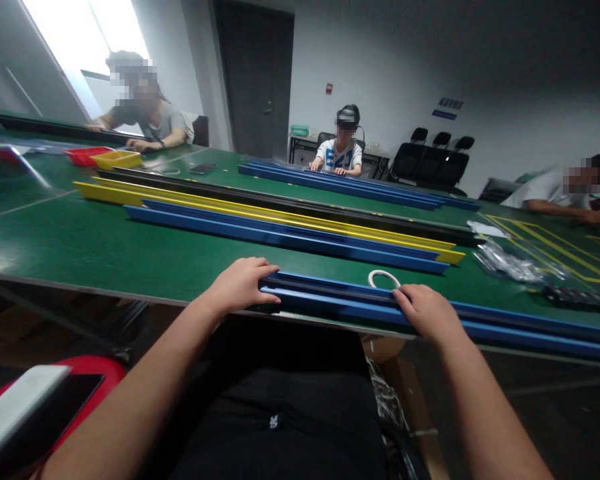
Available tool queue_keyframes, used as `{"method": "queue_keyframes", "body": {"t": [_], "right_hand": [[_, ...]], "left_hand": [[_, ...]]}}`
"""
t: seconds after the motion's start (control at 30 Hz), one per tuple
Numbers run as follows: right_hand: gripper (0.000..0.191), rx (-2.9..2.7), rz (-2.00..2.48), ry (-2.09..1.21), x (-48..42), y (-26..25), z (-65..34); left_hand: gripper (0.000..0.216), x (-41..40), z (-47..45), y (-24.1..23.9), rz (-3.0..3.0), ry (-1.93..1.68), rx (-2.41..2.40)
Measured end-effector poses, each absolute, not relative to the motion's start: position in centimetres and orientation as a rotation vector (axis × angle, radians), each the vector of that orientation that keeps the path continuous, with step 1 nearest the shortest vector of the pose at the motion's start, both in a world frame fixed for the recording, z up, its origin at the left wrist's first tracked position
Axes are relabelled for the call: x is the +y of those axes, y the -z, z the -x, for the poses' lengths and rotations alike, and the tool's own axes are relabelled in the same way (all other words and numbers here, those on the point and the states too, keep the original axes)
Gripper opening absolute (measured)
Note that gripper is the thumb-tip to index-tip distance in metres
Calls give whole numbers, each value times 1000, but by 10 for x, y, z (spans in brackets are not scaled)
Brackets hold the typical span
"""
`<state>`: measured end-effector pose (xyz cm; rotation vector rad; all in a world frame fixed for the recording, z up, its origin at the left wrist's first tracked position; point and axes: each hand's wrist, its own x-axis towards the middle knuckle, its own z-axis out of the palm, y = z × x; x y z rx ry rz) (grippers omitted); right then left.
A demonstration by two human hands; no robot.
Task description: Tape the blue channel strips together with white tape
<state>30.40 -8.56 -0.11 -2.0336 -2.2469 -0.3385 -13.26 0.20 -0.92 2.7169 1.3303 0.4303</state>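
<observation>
A long blue channel-shaped rail [330, 303] lies along the front edge of the green table [55, 247] and runs out past the right side of the view. My left hand [243, 285] grips its left end, thumb in front and fingers behind. Farther right, my right hand [425, 310] is closed over the same rail, its thumb pressing near the dark inner groove. Just behind the rail, beside my right fingers, rests a white ring [383, 279], perhaps a roll or coil.
Beyond lie another blue rail [290, 240], a yellow rail [260, 220], a black rail [300, 205] and more blue rails [340, 185]. Clear plastic bags [515, 263] sit at right. Red [85, 156] and yellow bins [117, 159] stand left. Three people sit around the table.
</observation>
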Motion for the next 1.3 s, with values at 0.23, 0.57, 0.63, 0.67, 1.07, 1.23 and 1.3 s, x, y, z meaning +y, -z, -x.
{"method": "queue_keyframes", "body": {"t": [0.23, 0.57, 0.63, 0.67, 1.07, 1.23, 1.3], "right_hand": [[37, -2182, 1869, 438, -72, 13, -147], [38, -1898, 1925, 513, -64, 27, -194], [36, -1887, 1913, 523, -65, 29, -209], [36, -1863, 1920, 531, -65, 29, -212], [38, -1562, 1969, 605, -60, 41, -171], [36, -1540, 1982, 614, -59, 41, -174], [35, -1547, 1980, 610, -58, 41, -174]], "left_hand": [[72, -2, 107, 21, -2818, -547, 1247], [54, -11, 43, 22, -2688, -850, 918], [55, -8, 49, 24, -2625, -901, 929], [58, -6, 54, 26, -2591, -912, 951], [56, 0, 80, 40, -2323, -755, 1020], [64, -9, 77, 41, -2402, -720, 1106], [67, -10, 78, 42, -2396, -729, 1156]]}}
